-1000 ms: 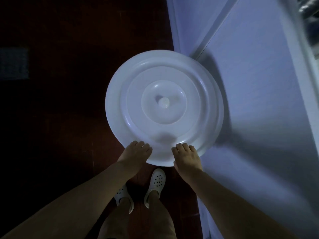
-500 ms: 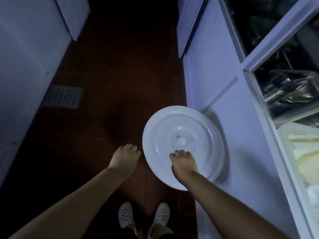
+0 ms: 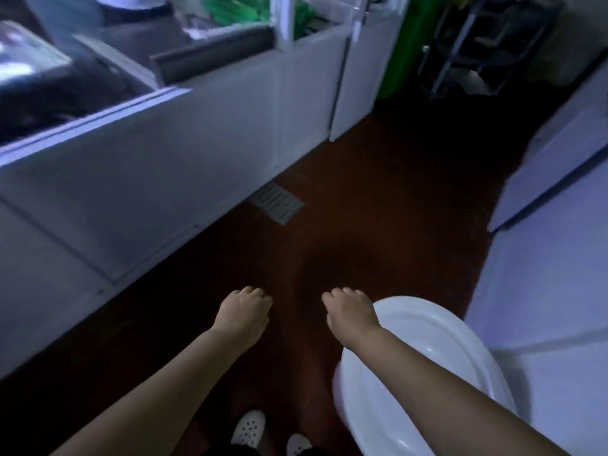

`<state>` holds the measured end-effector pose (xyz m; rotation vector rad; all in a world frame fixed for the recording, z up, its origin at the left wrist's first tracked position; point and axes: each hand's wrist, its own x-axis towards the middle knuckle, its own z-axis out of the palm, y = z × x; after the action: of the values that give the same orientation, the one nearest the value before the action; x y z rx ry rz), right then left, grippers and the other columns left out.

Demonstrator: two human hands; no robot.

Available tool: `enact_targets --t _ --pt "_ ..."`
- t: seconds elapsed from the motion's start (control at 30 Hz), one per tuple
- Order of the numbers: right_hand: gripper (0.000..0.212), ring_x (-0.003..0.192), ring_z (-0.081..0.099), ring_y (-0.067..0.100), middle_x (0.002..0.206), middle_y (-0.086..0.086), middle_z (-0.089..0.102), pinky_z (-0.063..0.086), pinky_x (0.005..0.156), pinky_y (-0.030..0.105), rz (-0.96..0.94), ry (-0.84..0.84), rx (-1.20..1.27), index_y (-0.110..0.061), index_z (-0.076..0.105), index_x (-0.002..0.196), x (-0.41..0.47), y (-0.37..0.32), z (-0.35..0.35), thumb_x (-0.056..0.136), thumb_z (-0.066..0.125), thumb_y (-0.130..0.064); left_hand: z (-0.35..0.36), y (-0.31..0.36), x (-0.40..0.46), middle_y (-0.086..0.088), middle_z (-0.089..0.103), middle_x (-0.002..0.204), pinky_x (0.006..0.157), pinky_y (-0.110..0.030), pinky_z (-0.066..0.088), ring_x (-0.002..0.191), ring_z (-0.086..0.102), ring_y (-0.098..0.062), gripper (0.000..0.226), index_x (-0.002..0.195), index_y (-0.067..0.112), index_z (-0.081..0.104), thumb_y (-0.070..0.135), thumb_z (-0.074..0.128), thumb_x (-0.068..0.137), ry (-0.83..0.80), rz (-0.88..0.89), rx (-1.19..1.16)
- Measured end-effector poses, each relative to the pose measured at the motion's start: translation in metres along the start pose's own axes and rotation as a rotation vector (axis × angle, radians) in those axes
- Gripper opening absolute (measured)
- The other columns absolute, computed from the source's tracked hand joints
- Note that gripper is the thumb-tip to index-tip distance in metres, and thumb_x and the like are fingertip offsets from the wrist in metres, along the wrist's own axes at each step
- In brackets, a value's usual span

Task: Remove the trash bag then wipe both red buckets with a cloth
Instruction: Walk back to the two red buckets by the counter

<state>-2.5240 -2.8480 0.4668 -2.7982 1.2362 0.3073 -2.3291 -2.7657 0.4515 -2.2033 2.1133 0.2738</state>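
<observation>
Both hands hang over the dark red floor (image 3: 378,199), fingers loosely curled, each grip empty: left hand (image 3: 245,312), right hand (image 3: 350,312) (beside a white lid (image 3: 437,343)).

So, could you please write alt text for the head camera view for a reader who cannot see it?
Two bare forearms reach forward over a dark red-brown floor, the left hand and right hand loosely curled and holding nothing. A round white plastic lid leans against the pale cabinet on the right, partly behind the right forearm. White perforated clogs show below; a grey floor vent lies ahead.
</observation>
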Motion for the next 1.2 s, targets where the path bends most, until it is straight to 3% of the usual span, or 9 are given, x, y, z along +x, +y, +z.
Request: enact_targets --t 0.23,0.4,0.53,0.67,0.97,1.2 --pt "0.016 0.097 0.058 0.024 0.105 0.005 0.061 0.042 0.080 0.033 -0.479 -0.056 -0.135 -0.014 0.055 0.105 0.022 -0.082 0.003 0.090 0.048 -0.017 0.027 -0.025 -0.130 0.005 0.057 0.122 0.093 -0.029 0.041 0.114 0.051 -0.015 0.034 0.125 0.024 0.053 0.033 0.048 0.093 -0.052 -0.478 -0.105" --pt "0.021 0.100 0.058 0.023 0.110 0.004 0.060 0.044 0.081 0.033 -0.763 -0.089 -0.212 -0.017 0.054 0.113 0.003 -0.185 -0.004 0.093 0.049 -0.018 0.042 -0.033 -0.255 0.004 0.060 0.112 0.084 -0.028 0.043 0.103 0.054 -0.016 0.025 0.114 0.023 0.059 0.028 0.049 0.092 -0.094 -0.841 -0.144" --pt "0.024 0.101 0.058 0.022 0.111 0.003 0.060 0.044 0.082 0.032 -0.982 -0.088 -0.283 -0.018 0.054 0.116 -0.033 -0.277 -0.015 0.092 0.052 -0.019 0.050 -0.030 -0.358 0.005 0.061 0.108 0.081 -0.028 0.045 0.100 0.056 -0.016 0.023 0.110 0.022 0.061 0.028 0.049 0.091 -0.020 -1.094 -0.206" --pt "0.021 0.100 0.058 0.022 0.109 0.003 0.061 0.042 0.082 0.032 -1.190 -0.061 -0.316 -0.017 0.056 0.111 -0.089 -0.374 -0.020 0.093 0.045 -0.015 0.063 -0.019 -0.461 0.007 0.060 0.109 0.082 -0.026 0.046 0.101 0.057 -0.013 0.027 0.115 0.023 0.060 0.034 0.051 0.092 0.081 -1.311 -0.285" --pt "0.032 0.107 0.058 0.022 0.119 0.004 0.059 0.047 0.086 0.033 -1.546 0.011 -0.502 -0.016 0.048 0.129 -0.272 -0.617 0.010 0.098 0.045 -0.023 0.107 0.001 -0.739 0.006 0.061 0.111 0.083 -0.029 0.047 0.104 0.057 -0.014 0.027 0.115 0.024 0.060 0.035 0.048 0.093 0.115 -1.704 -0.402" --pt "0.026 0.106 0.058 0.023 0.116 0.004 0.060 0.045 0.085 0.034 -1.729 0.047 -0.528 -0.017 0.052 0.119 -0.402 -0.768 0.019 0.096 0.045 -0.024 0.121 0.011 -0.926 0.007 0.059 0.111 0.083 -0.031 0.048 0.105 0.056 -0.014 0.028 0.115 0.024 0.059 0.036 0.048 0.093 0.166 -1.990 -0.385"
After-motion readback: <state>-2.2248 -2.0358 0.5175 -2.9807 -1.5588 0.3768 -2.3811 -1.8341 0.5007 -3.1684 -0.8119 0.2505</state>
